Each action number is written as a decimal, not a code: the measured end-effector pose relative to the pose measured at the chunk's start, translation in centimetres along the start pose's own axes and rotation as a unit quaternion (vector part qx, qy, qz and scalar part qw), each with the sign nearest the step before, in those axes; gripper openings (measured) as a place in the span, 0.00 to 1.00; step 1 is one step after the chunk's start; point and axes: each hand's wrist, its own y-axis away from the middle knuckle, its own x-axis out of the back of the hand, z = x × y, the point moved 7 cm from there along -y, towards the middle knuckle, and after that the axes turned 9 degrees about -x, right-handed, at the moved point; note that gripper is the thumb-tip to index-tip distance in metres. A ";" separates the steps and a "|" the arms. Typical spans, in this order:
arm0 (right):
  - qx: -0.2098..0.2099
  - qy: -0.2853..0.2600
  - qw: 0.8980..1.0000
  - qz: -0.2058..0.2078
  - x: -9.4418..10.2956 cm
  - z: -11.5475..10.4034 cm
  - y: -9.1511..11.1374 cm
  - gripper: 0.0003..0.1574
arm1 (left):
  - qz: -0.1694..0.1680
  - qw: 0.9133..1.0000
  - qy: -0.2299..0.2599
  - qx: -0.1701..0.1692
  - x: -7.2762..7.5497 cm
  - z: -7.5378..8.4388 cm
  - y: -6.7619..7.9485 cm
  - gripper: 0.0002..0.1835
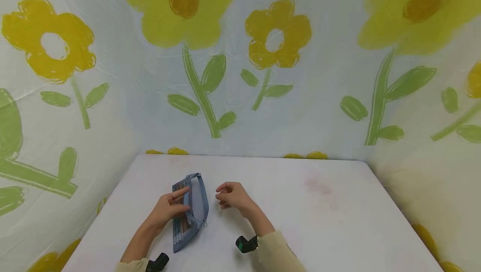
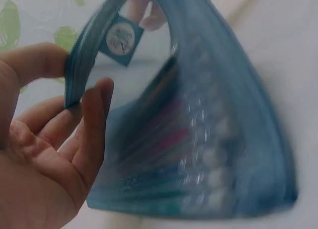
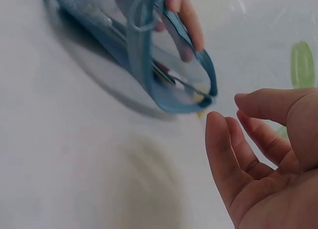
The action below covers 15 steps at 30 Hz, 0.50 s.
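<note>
A blue mesh zip pouch (image 1: 204,206) stands tilted on the white table, its zip side spread apart. Slim pens with clear and white ends (image 2: 216,157) lie side by side inside, some with pink or teal parts. My left hand (image 1: 165,211) pinches one edge of the pouch's mouth between thumb and fingers. In the left wrist view a square blue label (image 2: 120,40) with a pale round print shows inside the mouth. Just right of the pouch, my right hand (image 1: 234,197) hovers with loosely bent fingers and nothing between them. A loop (image 3: 145,11) hangs at the zip end.
The white table (image 1: 300,213) spreads to the right of both hands, with a faint pinkish stain (image 1: 318,186) on it. Flower-printed curtains (image 1: 315,121) stand behind the table and along both sides. Dark cameras (image 1: 246,244) are strapped at both wrists, over beige sleeves.
</note>
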 end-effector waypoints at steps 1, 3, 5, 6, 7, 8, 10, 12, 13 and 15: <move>-0.002 0.000 1.000 -0.004 0.2 0.3 0.5 0.14 | 0.006 1.000 -0.009 0.010 0.2 -0.2 0.5 0.37; -0.007 0.005 1.000 -0.004 1.2 0.7 1.4 0.13 | 0.014 0.999 -0.023 0.021 0.4 -0.3 1.1 0.37; -0.008 0.012 1.000 0.007 2.8 0.7 1.9 0.12 | 0.013 0.999 -0.031 0.019 0.2 -0.3 1.0 0.36; -0.010 0.014 1.000 0.014 3.8 0.7 2.2 0.12 | 0.011 0.999 -0.035 0.015 0.0 -0.2 0.8 0.36; -0.013 0.016 1.000 0.020 4.7 0.7 2.4 0.12 | 0.009 0.999 -0.040 0.010 -0.3 -0.1 0.5 0.36; -0.018 0.018 0.999 0.028 5.7 0.7 2.6 0.12 | 0.007 0.999 -0.047 0.005 -0.6 0.0 0.2 0.35; -0.025 0.020 0.998 0.046 7.5 0.8 2.9 0.12 | -0.001 0.998 -0.056 0.000 -1.3 0.1 -0.6 0.34; -0.032 0.020 0.997 0.061 9.0 1.0 3.4 0.11 | -0.007 0.998 -0.065 -0.002 -1.9 0.3 -1.1 0.34; -0.036 0.021 0.997 0.066 9.7 1.1 3.5 0.11 | -0.008 0.998 -0.069 -0.003 -2.2 0.4 -1.4 0.34; -0.041 0.021 0.996 0.075 10.7 1.4 3.8 0.11 | -0.011 0.998 -0.069 -0.004 -2.8 0.5 -1.8 0.33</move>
